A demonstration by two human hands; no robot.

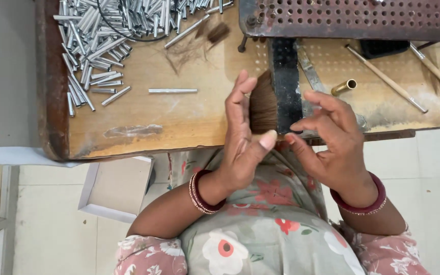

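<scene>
The wooden counter (179,122) fills the upper half of the head view, its near edge running just above the person's lap. Across its far right lies a rusty perforated metal plate (352,18), and from under that plate a dark flat bar (285,76) runs straight toward the person, ending at the counter's edge. To the far left a large heap of short silver metal tubes (103,30) spreads over the wood, with one tube (172,90) lying alone, crosswise, between heap and hands.

The bundle of brown bristle hair (263,104) sits just left of the dark bar, touching it or nearly so. Its long axis runs away from the person, parallel with the bar, narrower at the far end and fuller at the near one. The left hand (243,137) is the nearer by far: its palm and straightened fingers (241,94) lie along the bundle's left flank, and the thumb curls under the near end (so the hair is cradled rather than pinched). The right hand (332,137) hovers on the other side of the bar, holding nothing, its fingers (327,102) spread and curved, with the fingertips pointing left toward the bundle.

Smaller things lie further right: two thin wooden-handled brushes (385,79), a short brass tube (345,86), and a loose tuft of hair (217,31) near the heap.
</scene>
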